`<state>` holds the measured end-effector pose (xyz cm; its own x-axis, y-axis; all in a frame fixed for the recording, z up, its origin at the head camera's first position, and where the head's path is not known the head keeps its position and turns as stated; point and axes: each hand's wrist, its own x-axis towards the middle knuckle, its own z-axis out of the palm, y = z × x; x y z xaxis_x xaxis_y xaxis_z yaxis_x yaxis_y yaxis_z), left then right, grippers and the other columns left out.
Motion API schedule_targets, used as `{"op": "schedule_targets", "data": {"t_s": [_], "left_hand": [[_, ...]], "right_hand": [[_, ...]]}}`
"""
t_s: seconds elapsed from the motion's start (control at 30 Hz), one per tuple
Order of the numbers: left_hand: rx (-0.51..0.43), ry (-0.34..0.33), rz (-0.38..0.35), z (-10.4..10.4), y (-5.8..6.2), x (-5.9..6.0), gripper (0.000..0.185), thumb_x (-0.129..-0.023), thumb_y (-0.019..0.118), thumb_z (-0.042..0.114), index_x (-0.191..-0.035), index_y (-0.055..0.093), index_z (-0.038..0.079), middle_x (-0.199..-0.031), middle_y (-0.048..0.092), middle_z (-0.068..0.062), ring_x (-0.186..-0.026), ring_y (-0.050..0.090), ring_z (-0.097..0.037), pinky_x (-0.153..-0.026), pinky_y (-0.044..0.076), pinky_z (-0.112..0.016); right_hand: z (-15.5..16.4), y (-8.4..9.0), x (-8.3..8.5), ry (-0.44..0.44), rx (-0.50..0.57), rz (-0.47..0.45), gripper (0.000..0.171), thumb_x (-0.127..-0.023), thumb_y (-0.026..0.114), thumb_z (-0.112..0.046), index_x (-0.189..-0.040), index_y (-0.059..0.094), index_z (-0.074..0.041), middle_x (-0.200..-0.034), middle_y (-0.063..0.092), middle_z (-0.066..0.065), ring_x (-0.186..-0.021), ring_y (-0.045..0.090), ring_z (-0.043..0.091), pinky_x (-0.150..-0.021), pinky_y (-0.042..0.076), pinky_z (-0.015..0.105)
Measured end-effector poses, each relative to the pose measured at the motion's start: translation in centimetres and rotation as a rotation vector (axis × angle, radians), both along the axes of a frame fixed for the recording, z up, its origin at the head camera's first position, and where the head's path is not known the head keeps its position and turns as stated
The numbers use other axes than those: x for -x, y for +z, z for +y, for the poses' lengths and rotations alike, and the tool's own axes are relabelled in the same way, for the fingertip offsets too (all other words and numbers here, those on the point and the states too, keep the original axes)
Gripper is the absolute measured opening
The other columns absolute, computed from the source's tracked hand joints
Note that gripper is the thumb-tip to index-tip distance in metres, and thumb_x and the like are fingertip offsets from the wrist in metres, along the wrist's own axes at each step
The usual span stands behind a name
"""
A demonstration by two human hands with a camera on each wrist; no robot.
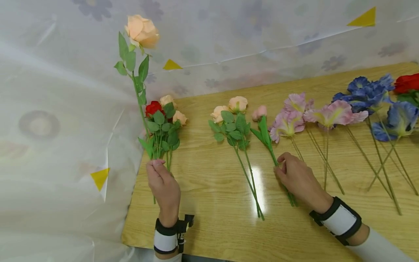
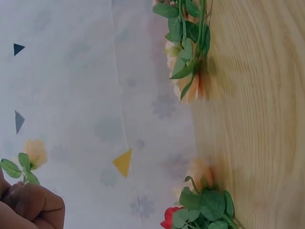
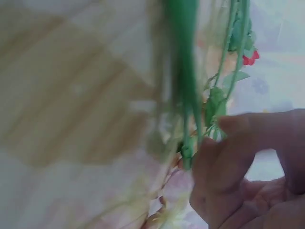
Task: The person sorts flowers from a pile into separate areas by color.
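Observation:
My left hand point(image 1: 164, 187) pinches the stem of a long peach rose point(image 1: 143, 32), which stands upright above the other flowers. In the left wrist view its bloom point(image 2: 35, 151) shows beyond my curled fingers point(image 2: 47, 205). Close behind that hand lies a bunch with a red rose point(image 1: 154, 108) and smaller-looking peach roses point(image 1: 179, 117). My right hand point(image 1: 301, 178) pinches the green stem of a pink tulip point(image 1: 259, 112) with thumb and forefinger. The right wrist view shows the green stem point(image 3: 183, 62), blurred, right at those fingertips.
Two peach roses point(image 1: 238, 104) lie on the wooden table point(image 1: 203, 196) between my hands. Rightward are pink-purple flowers point(image 1: 289, 123), blue flowers point(image 1: 368, 91) and a red bloom point(image 1: 407, 83), their long stems partly crossing. A pale plastic curtain point(image 1: 209, 43) borders the table behind and at left.

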<state>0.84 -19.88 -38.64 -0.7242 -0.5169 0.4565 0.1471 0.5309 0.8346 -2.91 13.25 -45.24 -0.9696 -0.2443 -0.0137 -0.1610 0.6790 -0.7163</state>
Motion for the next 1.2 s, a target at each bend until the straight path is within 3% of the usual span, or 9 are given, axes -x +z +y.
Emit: {"op": "schedule_targets", "data": {"t_s": [0.17,0.33,0.5,0.73,0.83,0.9,1.03,1.13,1.2], "left_hand": [[-0.073,-0.129,0.097,2.0,0.0,-0.3,0.026,-0.108,0.031,0.016,-0.097,0.049,0.002,-0.056,0.029,-0.002,-0.041,0.029,-0.012,-0.041,0.031,-0.024],[-0.078,-0.266,0.148,4.9,-0.5,-0.4,0.022,-0.107,0.028,0.004,-0.095,0.046,-0.003,-0.056,0.027,-0.001,-0.04,0.026,-0.01,-0.038,0.028,-0.024],[-0.071,-0.405,0.127,8.1,-1.3,-0.3,0.02,-0.105,0.028,-0.002,-0.099,0.046,-0.004,-0.055,0.031,-0.002,-0.041,0.029,-0.008,-0.038,0.029,-0.022],[-0.001,-0.53,0.135,11.7,-2.4,-0.7,0.02,-0.101,0.031,-0.012,-0.099,0.046,0.0,-0.054,0.035,-0.001,-0.044,0.032,-0.003,-0.039,0.03,-0.016],[0.014,-0.571,0.144,12.7,-2.9,-1.1,0.021,-0.099,0.032,-0.015,-0.099,0.047,0.0,-0.055,0.036,-0.002,-0.046,0.032,-0.002,-0.04,0.03,-0.015],[0.004,-0.605,0.141,13.3,-3.2,-1.4,0.021,-0.098,0.031,-0.016,-0.1,0.047,-0.001,-0.057,0.037,-0.002,-0.047,0.032,-0.002,-0.042,0.031,-0.015],[0.021,-0.705,0.11,13.6,-3.6,-1.8,0.019,-0.099,0.033,-0.014,-0.1,0.047,-0.001,-0.062,0.04,-0.002,-0.052,0.036,-0.003,-0.045,0.034,-0.015],[0.143,-0.774,0.057,12.7,-3.6,-1.6,0.015,-0.101,0.037,-0.006,-0.102,0.049,0.002,-0.073,0.048,-0.002,-0.062,0.044,-0.005,-0.055,0.039,-0.014],[0.246,-0.778,0.0,11.4,-3.4,-1.2,0.013,-0.103,0.04,0.003,-0.104,0.052,0.006,-0.085,0.052,-0.001,-0.074,0.049,-0.007,-0.065,0.043,-0.015]], "right_hand": [[-1.5,1.2,0.5,0.052,0.172,0.129,0.022,-0.099,0.059,-0.024,-0.107,0.062,-0.004,-0.077,0.058,0.0,-0.062,0.051,0.011,-0.054,0.044,0.026],[-3.8,4.3,0.6,0.162,0.49,0.0,0.025,-0.102,0.053,-0.023,-0.122,0.057,-0.008,-0.095,0.062,0.005,-0.08,0.06,0.014,-0.07,0.052,0.027],[-6.3,7.3,0.9,0.277,0.817,-0.037,0.031,-0.104,0.047,-0.009,-0.133,0.049,0.002,-0.109,0.061,0.016,-0.098,0.062,0.027,-0.085,0.053,0.033],[-8.7,10.1,1.2,0.402,1.057,-0.051,0.035,-0.106,0.038,-0.009,-0.137,0.044,0.005,-0.115,0.059,0.021,-0.104,0.06,0.029,-0.091,0.05,0.038],[-9.0,10.5,1.2,0.412,1.152,-0.106,0.032,-0.108,0.033,-0.013,-0.13,0.047,0.005,-0.104,0.058,0.018,-0.092,0.06,0.026,-0.083,0.052,0.034],[-9.1,10.4,1.1,0.417,1.218,-0.139,0.03,-0.109,0.029,-0.015,-0.12,0.048,0.005,-0.091,0.052,0.015,-0.077,0.055,0.022,-0.069,0.049,0.03],[-9.2,9.7,1.1,0.441,1.301,-0.167,0.027,-0.109,0.025,-0.016,-0.104,0.045,0.001,-0.073,0.033,0.006,-0.054,0.029,0.017,-0.046,0.027,0.029],[-9.1,9.4,1.2,0.451,1.324,-0.158,0.026,-0.109,0.024,-0.015,-0.099,0.042,0.001,-0.068,0.024,0.006,-0.049,0.018,0.017,-0.044,0.017,0.03],[-8.9,9.2,1.3,0.43,1.32,-0.155,0.026,-0.109,0.026,-0.015,-0.098,0.042,0.001,-0.067,0.021,0.006,-0.049,0.015,0.016,-0.044,0.015,0.03]]}}
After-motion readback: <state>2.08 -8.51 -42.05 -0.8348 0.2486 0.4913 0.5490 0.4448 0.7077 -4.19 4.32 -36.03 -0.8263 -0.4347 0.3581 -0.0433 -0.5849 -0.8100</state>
